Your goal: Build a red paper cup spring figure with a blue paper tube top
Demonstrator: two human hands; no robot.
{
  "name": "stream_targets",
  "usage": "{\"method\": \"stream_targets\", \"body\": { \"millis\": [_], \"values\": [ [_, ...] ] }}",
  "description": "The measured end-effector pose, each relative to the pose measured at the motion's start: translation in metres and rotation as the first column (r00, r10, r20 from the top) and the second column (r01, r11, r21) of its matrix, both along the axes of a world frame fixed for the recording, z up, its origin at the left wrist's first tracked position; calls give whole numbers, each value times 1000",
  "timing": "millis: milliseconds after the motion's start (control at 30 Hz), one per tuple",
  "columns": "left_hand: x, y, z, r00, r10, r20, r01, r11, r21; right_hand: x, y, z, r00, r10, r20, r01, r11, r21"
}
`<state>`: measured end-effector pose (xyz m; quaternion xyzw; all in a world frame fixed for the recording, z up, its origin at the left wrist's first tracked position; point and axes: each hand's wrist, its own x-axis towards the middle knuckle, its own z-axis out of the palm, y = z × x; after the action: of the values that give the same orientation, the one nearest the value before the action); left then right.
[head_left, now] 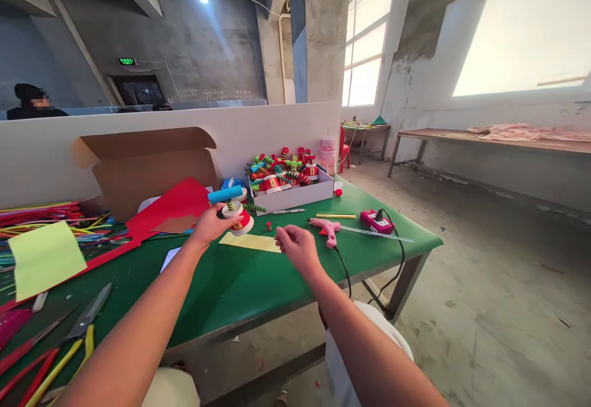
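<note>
My left hand (209, 225) grips a small paper cup craft (239, 217), white with a red band and a green-and-yellow coiled piece on top, held just above the green table (240, 290). My right hand (295, 245) hovers a little to its right, fingers loosely curled with thumb and forefinger near each other; whether they pinch anything is not visible. A yellow paper strip (250, 242) lies on the table under and between the hands. A tiny red bead (268, 226) sits beside it. A blue tube (225, 194) lies just behind the cup.
A pink glue gun (327, 229) with black cord lies right of my right hand, beside a pink power strip (376, 220). A white box (295, 194) holds several finished crafts. Red paper (173, 207), a cardboard box (148, 167), pipe cleaners (41, 216) and scissors (85, 318) lie left.
</note>
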<state>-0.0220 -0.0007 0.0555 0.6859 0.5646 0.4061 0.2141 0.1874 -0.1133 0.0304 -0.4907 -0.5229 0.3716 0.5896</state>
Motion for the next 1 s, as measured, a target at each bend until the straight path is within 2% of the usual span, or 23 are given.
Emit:
{"method": "stream_targets", "body": {
  "millis": [67, 133, 233, 333, 433, 733, 867, 1000],
  "values": [
    [5, -33, 2, 993, -97, 66, 99, 995, -19, 9, -1, 1, 995, -42, -90, 42, 999, -3],
    [11, -66, 0, 986, -153, 66, 156, 986, -57, 17, -3, 2, 979, -72, -192, 69, 997, -23],
    [20, -104, -9, 988, -150, -40, 146, 985, -94, 24, -6, 2, 948, -77, -307, 57, 996, -74],
    [25, -126, -18, 972, -76, -224, 54, 993, -102, 23, -9, 2, 939, -12, -345, -22, 995, -95],
    [26, -132, -24, 959, -57, -277, 31, 995, -95, 15, -11, 3, 944, 88, -319, -135, 982, -128],
    [21, -122, -33, 976, -114, -185, 95, 990, -108, -12, -7, 6, 926, 289, -242, -336, 924, -183],
    [24, -125, -31, 979, -115, -169, 94, 988, -124, -14, -8, 5, 936, 334, -110, -347, 926, -147],
    [27, -126, -29, 981, -94, -169, 71, 988, -134, -16, -11, 6, 925, 367, -102, -372, 927, -38]
  ]
}}
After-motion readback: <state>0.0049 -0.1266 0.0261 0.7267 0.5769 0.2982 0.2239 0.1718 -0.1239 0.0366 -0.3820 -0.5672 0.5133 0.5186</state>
